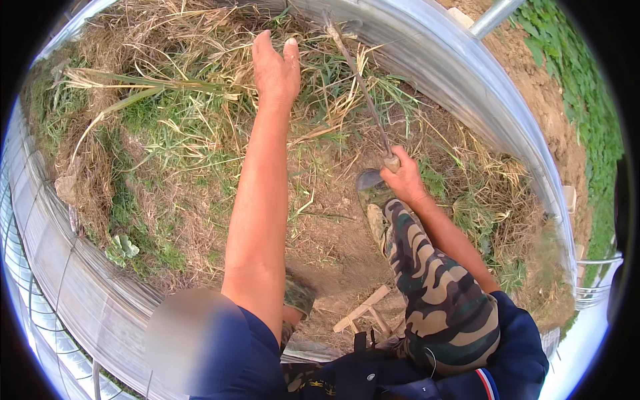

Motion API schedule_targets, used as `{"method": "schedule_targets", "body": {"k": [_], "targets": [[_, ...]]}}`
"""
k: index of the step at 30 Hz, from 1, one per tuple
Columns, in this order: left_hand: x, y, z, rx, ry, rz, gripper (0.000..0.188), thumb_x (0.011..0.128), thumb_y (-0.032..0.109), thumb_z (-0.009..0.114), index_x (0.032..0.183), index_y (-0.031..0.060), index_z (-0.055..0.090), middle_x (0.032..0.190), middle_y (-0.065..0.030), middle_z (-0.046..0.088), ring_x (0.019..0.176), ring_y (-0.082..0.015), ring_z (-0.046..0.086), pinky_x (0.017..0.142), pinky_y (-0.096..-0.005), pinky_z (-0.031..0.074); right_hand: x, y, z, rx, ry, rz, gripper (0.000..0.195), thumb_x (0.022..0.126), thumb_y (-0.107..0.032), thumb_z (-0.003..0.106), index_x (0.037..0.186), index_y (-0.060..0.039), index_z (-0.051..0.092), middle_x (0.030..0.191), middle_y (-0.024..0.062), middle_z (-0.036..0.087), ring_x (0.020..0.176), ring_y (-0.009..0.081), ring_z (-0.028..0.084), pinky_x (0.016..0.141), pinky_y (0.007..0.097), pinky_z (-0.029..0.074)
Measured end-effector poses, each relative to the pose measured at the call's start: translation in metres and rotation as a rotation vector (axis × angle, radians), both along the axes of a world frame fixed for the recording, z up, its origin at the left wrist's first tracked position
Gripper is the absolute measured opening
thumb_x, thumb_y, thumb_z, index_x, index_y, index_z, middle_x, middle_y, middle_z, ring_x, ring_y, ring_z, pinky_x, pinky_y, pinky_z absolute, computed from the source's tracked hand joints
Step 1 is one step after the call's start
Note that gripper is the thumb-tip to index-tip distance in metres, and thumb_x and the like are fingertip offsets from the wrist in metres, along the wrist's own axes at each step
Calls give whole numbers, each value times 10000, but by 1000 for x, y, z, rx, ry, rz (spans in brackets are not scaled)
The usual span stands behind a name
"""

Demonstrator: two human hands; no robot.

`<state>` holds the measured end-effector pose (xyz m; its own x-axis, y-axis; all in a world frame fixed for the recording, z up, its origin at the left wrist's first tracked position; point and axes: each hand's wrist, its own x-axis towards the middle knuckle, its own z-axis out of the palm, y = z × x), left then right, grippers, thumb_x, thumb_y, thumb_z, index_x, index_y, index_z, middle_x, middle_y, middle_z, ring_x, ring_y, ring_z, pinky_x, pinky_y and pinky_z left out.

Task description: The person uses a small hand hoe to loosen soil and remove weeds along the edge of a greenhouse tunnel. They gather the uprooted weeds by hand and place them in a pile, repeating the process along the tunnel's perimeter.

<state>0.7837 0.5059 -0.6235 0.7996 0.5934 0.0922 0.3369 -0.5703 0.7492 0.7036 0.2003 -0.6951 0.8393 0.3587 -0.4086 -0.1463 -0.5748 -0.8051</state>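
Note:
My left hand (pixel 277 70) reaches over a weedy patch beside a plastic sheet wall, thumb and one finger apart. Its other fingers are hidden from above. Long, partly dried grass blades (pixel 165 86) lie to its left, and whether they touch it is unclear. In my right hand (pixel 407 177) is the wooden handle of a long hand tool (pixel 366 95) with a thin, rusty metal shank. The shank slants up and left to the base of the plastic wall. I cannot make out the shape of its working end among the grass (pixel 330 75).
Clear plastic sheeting (pixel 450 95) curves along the far and right sides. More sheeting (pixel 75 280) runs along the left. A small wooden frame (pixel 362 310) lies near my feet, beside my camouflage trouser leg (pixel 445 295). Dry grass (pixel 95 185) is heaped at left.

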Motion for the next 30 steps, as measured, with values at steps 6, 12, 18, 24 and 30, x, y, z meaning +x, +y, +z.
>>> {"method": "schedule_targets", "body": {"k": [6, 12, 18, 24, 30], "targets": [[17, -53, -34, 332, 433, -197, 1059, 706, 674, 672, 1487, 125, 213, 1518, -178, 240, 1329, -417, 327, 1050, -574, 310, 1, -18, 27, 200, -156, -133, 224, 783, -84, 672, 965, -56, 544, 724, 17, 540, 644, 81, 499, 605, 263, 457], [-45, -19, -87, 263, 1079, -313, 446, 864, 102, 553, 1298, 27, 484, 1060, -187, 677, 932, -318, 679, 795, -414, 536, 8, -21, 15, -32, -313, 124, 227, 771, -97, 667, 951, -44, 539, 781, 128, 578, 675, 299, 580, 623, 352, 490], [-86, -18, -85, 404, 850, -384, 231, 897, 119, 417, 954, 18, 617, 908, -214, 688, 854, -354, 683, 763, -440, 538, 42, 19, 29, -198, -483, 319, 240, 780, -152, 650, 959, -70, 513, 870, 168, 597, 769, 388, 610, 647, 459, 504], [-94, -6, -77, 425, 721, -441, 198, 882, 123, 432, 895, 22, 601, 814, -234, 676, 787, -365, 684, 723, -457, 542, 35, -30, -30, -425, -244, 369, 216, 798, -167, 606, 972, -83, 508, 805, 216, 607, 773, 439, 601, 676, 511, 485], [-92, -6, -72, 507, 768, -537, 186, 895, 125, 404, 895, 42, 570, 811, -221, 675, 752, -380, 676, 690, -456, 544, 28, -15, 0, -239, -466, 292, 163, 801, -144, 594, 906, -80, 488, 803, 203, 583, 711, 437, 582, 609, 493, 471]]}}
